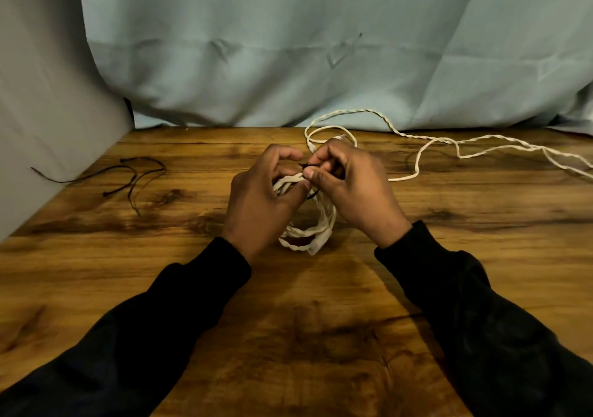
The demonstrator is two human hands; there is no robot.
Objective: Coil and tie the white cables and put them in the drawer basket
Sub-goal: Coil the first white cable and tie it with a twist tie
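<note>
The coiled white cable (305, 224) is gripped by the left hand (260, 198) so its loops stay gathered. A black tie (308, 168) is pinched by the right hand (349, 189), seemingly for knotting around the coil.

Makeshift home work corner, by the look of it: a wood-grain worktop (128, 256) with dark knots and streaks, pushed against a plain grey wall (48, 96) on the left. Behind, a pale blue-green cloth (288, 47) hung as a backdrop, creased and sagging down to the worktop's far edge. Loose white cables (449, 142) trailing along that edge, thin black ties (128, 173) lying near the wall. Dim, warm indoor light; no shop or lab fittings in view.
</note>
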